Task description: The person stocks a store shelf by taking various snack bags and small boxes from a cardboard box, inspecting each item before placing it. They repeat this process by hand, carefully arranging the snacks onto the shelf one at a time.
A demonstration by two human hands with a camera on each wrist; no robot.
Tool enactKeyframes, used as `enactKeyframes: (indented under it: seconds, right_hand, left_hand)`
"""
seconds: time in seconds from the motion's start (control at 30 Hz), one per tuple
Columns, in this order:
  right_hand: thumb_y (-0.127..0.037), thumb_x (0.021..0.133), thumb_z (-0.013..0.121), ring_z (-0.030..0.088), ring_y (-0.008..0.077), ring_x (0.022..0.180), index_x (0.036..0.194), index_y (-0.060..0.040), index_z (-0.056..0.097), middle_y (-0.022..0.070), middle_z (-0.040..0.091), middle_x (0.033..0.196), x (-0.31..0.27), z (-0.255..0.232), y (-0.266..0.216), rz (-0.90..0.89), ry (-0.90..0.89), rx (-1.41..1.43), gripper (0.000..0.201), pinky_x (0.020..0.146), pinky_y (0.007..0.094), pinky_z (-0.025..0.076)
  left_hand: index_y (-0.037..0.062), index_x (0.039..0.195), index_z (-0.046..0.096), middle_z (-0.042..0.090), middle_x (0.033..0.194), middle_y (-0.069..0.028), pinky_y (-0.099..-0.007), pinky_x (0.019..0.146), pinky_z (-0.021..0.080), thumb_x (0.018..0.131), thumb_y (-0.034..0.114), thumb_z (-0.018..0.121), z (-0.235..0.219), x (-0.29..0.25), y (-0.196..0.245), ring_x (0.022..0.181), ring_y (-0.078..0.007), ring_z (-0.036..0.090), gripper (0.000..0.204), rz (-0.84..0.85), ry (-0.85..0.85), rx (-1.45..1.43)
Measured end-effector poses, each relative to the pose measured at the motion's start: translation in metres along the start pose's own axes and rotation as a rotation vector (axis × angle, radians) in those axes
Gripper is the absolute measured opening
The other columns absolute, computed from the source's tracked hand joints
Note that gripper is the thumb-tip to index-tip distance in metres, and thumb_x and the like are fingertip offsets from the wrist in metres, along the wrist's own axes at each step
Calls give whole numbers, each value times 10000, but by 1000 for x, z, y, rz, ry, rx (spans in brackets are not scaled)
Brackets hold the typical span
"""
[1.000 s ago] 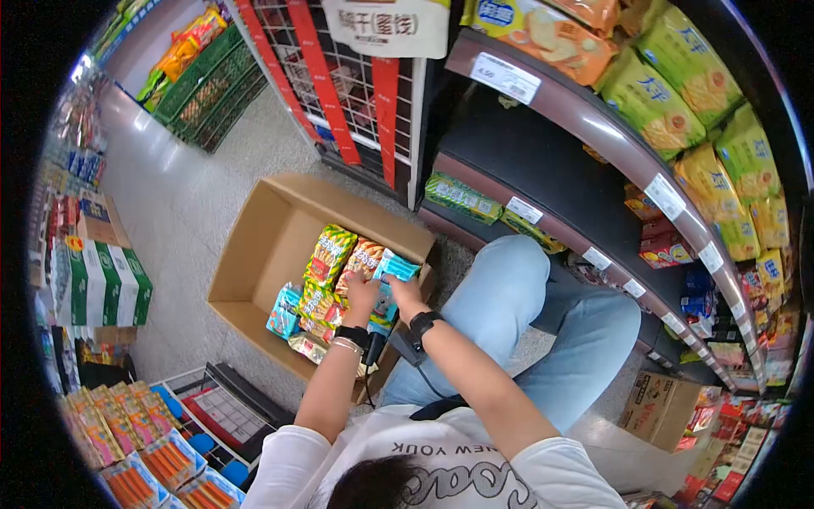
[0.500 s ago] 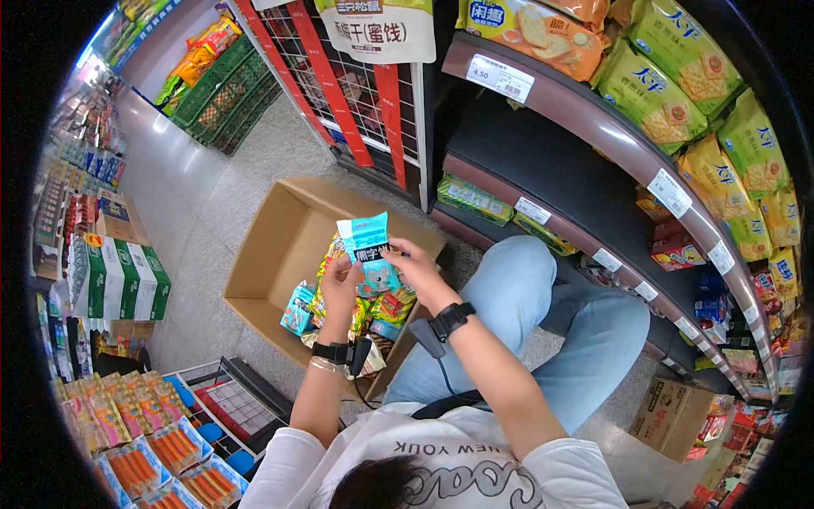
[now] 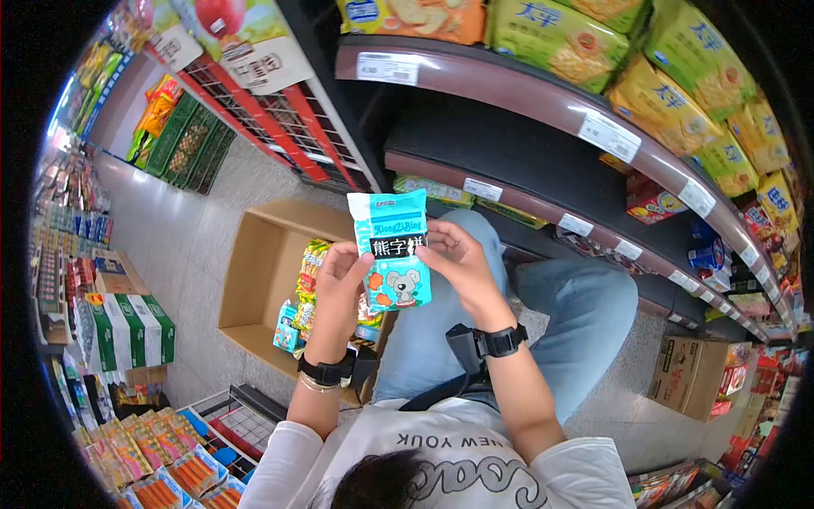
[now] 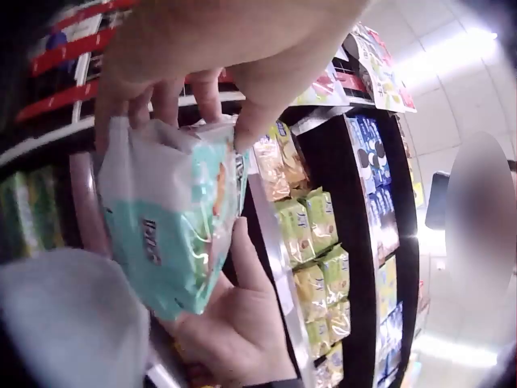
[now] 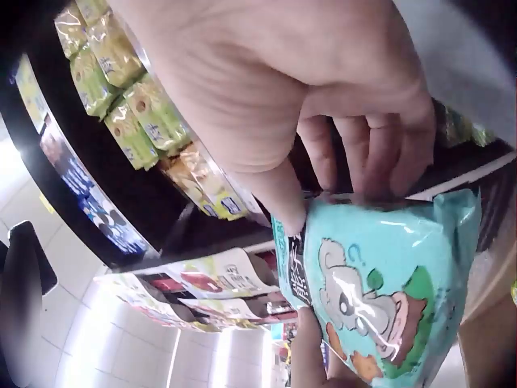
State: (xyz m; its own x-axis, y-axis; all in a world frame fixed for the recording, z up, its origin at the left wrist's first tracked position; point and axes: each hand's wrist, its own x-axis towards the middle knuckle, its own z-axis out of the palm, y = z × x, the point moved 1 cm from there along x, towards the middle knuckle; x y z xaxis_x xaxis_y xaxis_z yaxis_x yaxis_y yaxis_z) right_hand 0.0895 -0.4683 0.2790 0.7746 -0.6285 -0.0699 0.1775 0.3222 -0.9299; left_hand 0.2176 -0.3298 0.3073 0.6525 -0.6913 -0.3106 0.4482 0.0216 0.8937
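Observation:
A turquoise biscuit bag point(image 3: 392, 270) with a koala picture is held upright between both hands, its printed front facing up in the head view. My left hand point(image 3: 339, 284) pinches its left edge, thumb on the front. On the opposite edge my right hand point(image 3: 464, 267) grips it, thumb on the black label and fingers behind. The left wrist view shows the bag point(image 4: 161, 218) from its side, and the right wrist view shows the koala front of the bag point(image 5: 380, 283). Below stands an open cardboard box point(image 3: 254, 280) with several colourful snack packs point(image 3: 310, 263) inside.
Shelves with yellow and green cracker bags point(image 3: 560, 42) curve along the right. A wire rack point(image 3: 297, 127) with red strips stands ahead, a green crate point(image 3: 188, 144) beyond it. Stacked cartons point(image 3: 131, 331) line the left; another cardboard box point(image 3: 691, 377) sits at the right.
Both hands first reached into the box, then lifted the turquoise biscuit bag out. They have raised it and moved it to the right, toward the shelf, and the head view has turned.

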Motion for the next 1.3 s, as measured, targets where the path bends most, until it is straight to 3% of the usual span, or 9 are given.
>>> enactKeyframes:
  seconds: [0.13,0.43,0.6,0.7,0.73,0.87,1.0,1.1,1.3]
  right_hand:
    - [-121,815,677,532,164,1069,1246,10,446,98,570,1141,-32,-26,-25,94,43,250,506,897,301,435]
    - [-86,811,674,544,159,1055,1245,23,444,100,566,1154,-78,-96,-35,22,230,240,503,902,301,434]
    - [-71,811,663,536,159,1060,1205,0,485,87,554,1158,-86,-95,-37,-190,470,-51,438,892,311,442]
    - [-58,826,632,531,163,1063,1161,-46,541,72,550,1167,-90,-90,-39,-251,402,-212,347,881,302,445]
    - [-42,839,599,542,178,1045,1100,-67,593,76,558,1150,-92,-89,-44,-280,385,-239,262,858,294,449]
    - [-30,821,591,548,195,1005,1076,-59,613,92,564,1134,-98,-98,-53,-309,282,-496,258,829,303,447]
    - [-67,798,646,556,176,1003,1133,-75,592,68,580,1128,-99,-106,-64,-383,425,-788,339,817,309,459]
    - [-78,804,663,562,166,1019,1180,-53,548,65,572,1155,-101,-104,-46,-133,331,-110,394,800,310,478]
    - [-86,805,668,562,165,1035,1208,-21,520,78,567,1167,-108,-97,-42,-125,298,-122,434,787,298,486]
  left_hand:
    - [71,1027,470,588,1012,-41,-258,772,461,864,43,581,45,1,-12,952,-124,563,200,-54,-153,-137]
    - [58,1115,483,571,1106,-61,-254,820,434,870,88,594,120,3,-47,1018,-126,534,271,-132,-307,1]
    - [-8,1341,354,446,1239,-104,-293,908,391,808,220,690,142,-6,-65,1085,-163,482,671,62,-412,338]
    - [-2,1313,378,482,1201,-87,-288,903,391,804,237,694,159,-9,-66,1066,-160,490,646,258,-522,420]
    - [9,1273,403,517,1158,-67,-293,908,390,816,253,686,160,-14,-59,1060,-152,496,590,55,-507,333]
    - [27,1242,423,526,1163,-63,-313,924,390,855,250,647,155,-5,-56,1081,-141,493,500,-107,-390,49]
    - [46,1281,398,499,1240,-67,-350,944,401,916,320,531,144,4,-64,1117,-192,504,475,-167,-445,-68]
    - [50,1268,407,498,1230,-61,-336,945,391,923,338,514,144,1,-61,1138,-171,475,462,-225,-465,-131]
    - [46,1268,409,508,1216,-63,-336,933,400,941,324,480,139,-11,-55,1121,-162,487,435,-222,-478,-157]
